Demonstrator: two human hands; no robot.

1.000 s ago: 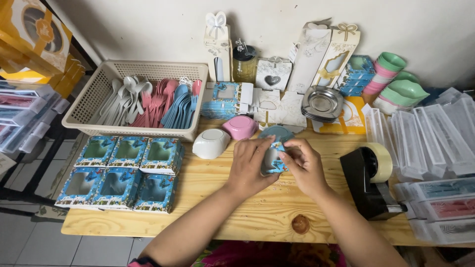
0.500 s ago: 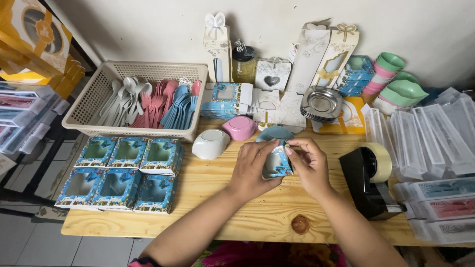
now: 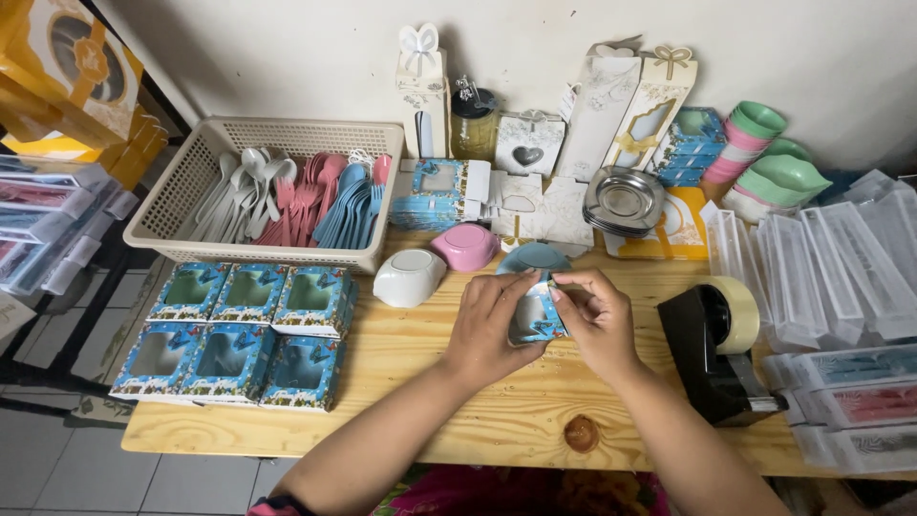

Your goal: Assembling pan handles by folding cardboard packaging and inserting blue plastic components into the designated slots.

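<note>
You held one small blue window box (image 3: 535, 318) over the middle of the worktop (image 3: 411, 382), your left hand (image 3: 492, 330) cupping its side and your right hand (image 3: 594, 320) with fingers (image 3: 571, 283) pinched on its top flap. Six finished boxes (image 3: 244, 334) stood at left; a white dish (image 3: 408, 277), pink dish (image 3: 465, 247) and flat blue cartons (image 3: 435, 191) apparently remained. The box looked glossy, with a clear window.

Bright even daylight, soft shadows, sharp focus, mild wide-angle edge distortion

One head-worn view looks steeply down, close over the wooden table (image 3: 430, 420), facing the wall (image 3: 535, 38).
</note>
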